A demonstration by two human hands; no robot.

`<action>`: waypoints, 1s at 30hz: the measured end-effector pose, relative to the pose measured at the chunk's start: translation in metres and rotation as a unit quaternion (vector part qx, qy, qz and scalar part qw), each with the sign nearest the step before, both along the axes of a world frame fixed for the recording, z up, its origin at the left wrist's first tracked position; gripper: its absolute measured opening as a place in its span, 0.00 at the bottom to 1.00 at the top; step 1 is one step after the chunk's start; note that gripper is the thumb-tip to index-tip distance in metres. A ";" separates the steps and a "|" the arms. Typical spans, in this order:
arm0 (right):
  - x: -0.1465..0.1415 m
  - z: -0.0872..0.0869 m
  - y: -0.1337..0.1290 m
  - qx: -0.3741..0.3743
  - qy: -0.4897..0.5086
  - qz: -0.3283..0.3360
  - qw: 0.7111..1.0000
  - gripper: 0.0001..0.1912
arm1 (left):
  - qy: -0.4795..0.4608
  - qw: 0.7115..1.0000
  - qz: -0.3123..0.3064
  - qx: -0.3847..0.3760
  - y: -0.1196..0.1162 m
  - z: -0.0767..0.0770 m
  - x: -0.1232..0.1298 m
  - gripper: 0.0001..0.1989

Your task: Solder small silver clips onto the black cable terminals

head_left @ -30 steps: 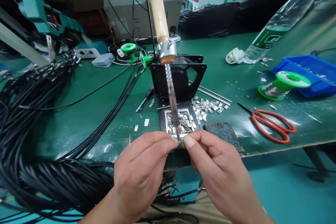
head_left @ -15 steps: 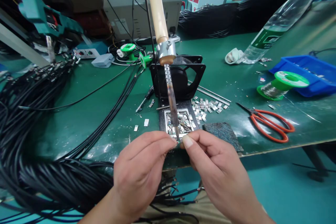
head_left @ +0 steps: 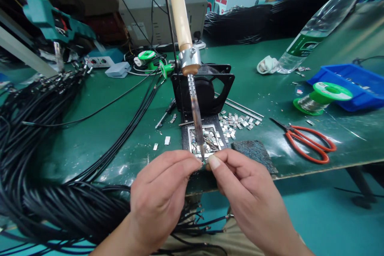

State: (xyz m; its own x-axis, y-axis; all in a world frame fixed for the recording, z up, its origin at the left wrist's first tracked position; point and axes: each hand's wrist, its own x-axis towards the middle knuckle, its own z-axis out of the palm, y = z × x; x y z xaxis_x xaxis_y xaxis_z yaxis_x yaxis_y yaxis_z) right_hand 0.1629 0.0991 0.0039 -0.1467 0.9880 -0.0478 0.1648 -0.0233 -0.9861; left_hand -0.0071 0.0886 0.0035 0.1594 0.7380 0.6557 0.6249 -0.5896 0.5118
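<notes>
A soldering iron (head_left: 192, 84) with a wooden handle is clamped upright on a stand, tip pointing down over a small metal tray (head_left: 207, 141) holding several metal clips. My left hand (head_left: 162, 198) and my right hand (head_left: 250, 198) meet right under the tip. Their fingertips pinch a tiny part against the tip; the part itself is too small and hidden to name. A black fan (head_left: 211, 88) stands just behind the iron.
Thick black cable bundles (head_left: 36, 160) fill the left side and hang over the table's edge. Loose metal clips (head_left: 237, 122), red scissors (head_left: 310, 142), a green solder spool (head_left: 322, 98), a blue bin (head_left: 357, 84), a plastic bottle (head_left: 321, 24) and a dark pad (head_left: 255, 154) lie to the right.
Nothing has visibly changed; both hands stay pinched together under the iron's tip, with only a slight shift of the view.
</notes>
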 end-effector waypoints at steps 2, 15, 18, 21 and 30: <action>0.000 0.000 0.001 0.005 -0.003 -0.001 1.000 0.19 | 0.002 1.000 0.001 -0.001 0.000 -0.001 0.000 0.13; -0.001 -0.002 0.003 0.000 0.003 -0.005 1.000 0.20 | -0.001 1.000 -0.005 0.002 0.002 0.000 0.000 0.12; -0.001 -0.002 0.002 -0.002 0.007 -0.006 1.000 0.20 | 0.003 1.000 -0.002 0.000 0.001 0.000 0.001 0.12; -0.001 0.000 0.002 -0.003 0.008 -0.004 1.000 0.20 | 0.003 1.000 -0.001 0.003 0.002 0.001 0.000 0.12; -0.002 0.000 0.004 -0.002 0.003 -0.002 1.000 0.19 | 0.003 1.000 -0.004 -0.005 0.001 0.000 -0.003 0.12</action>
